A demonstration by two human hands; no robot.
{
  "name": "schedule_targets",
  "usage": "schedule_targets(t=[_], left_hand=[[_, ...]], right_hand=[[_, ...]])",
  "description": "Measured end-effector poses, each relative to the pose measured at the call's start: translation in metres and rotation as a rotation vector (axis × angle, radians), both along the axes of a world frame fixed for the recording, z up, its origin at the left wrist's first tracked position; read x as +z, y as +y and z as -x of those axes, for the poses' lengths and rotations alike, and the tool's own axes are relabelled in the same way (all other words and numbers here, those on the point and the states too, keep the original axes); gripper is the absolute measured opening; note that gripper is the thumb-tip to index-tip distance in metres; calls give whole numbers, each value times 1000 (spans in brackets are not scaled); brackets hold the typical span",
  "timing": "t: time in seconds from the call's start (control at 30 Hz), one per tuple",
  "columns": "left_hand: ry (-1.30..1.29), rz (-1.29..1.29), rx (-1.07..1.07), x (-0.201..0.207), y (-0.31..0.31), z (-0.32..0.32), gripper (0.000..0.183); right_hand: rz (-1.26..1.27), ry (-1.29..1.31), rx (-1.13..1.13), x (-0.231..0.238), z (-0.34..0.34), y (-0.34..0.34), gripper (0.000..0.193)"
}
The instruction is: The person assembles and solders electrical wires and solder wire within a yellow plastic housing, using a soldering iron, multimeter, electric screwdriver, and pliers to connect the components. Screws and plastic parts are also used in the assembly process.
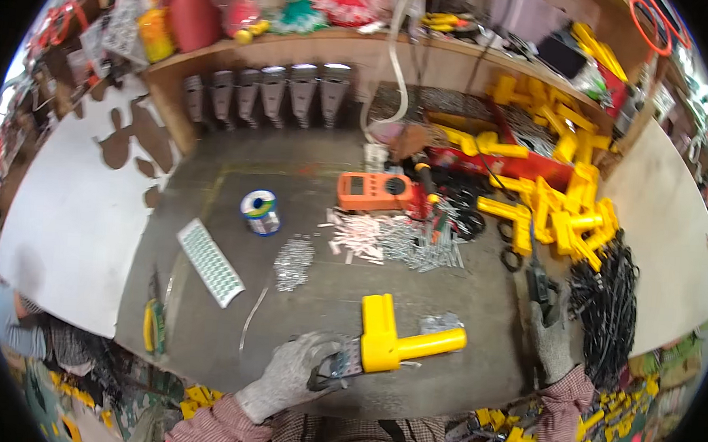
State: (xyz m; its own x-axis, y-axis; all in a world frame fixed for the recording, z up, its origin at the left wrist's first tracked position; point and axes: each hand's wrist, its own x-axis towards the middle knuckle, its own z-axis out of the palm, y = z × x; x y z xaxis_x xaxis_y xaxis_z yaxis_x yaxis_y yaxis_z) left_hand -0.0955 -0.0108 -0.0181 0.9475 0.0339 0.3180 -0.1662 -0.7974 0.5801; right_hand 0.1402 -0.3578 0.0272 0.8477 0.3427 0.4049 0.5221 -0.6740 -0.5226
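Low in the middle, my left hand (290, 371), in a grey knit glove, is closed on the dark grey end of a yellow pistol-shaped plastic housing (381, 336). The housing's round yellow tube points to the right. A small clear packet or pile of small bits (442, 324) lies just behind that tube. On the right, my right hand (554, 334), gloved too, is closed round a black corded hand tool (538, 285); its exact kind is unclear. A cord rises from it toward the back. Black cable bundles (608, 309) lie beside this hand.
Yellow housings (565, 218) are heaped at the back right. An orange multimeter (374, 191), pale and metal pins (393, 240), small metal parts (294, 263) and a solder spool (260, 212) lie mid-table. A dotted sheet (210, 262) and pliers (154, 322) are left.
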Motion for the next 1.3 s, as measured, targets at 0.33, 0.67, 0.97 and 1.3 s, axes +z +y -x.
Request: schedule_targets(t=[0.33,0.67,0.97,1.3], left_hand=[[10,-241,166,30,34,-62,24],[107,-417,406,4,115,-190,19],[87,-278,517,-6,129,-103,37],[203,-49,183,21,34,-107,30]], right_hand=[[107,331,737,1,47,46,65],[432,-17,1009,-15,21,75,48],[-178,88,307,-2,-24,-23,25],[594,-386,-825,57,-147,-197,15]])
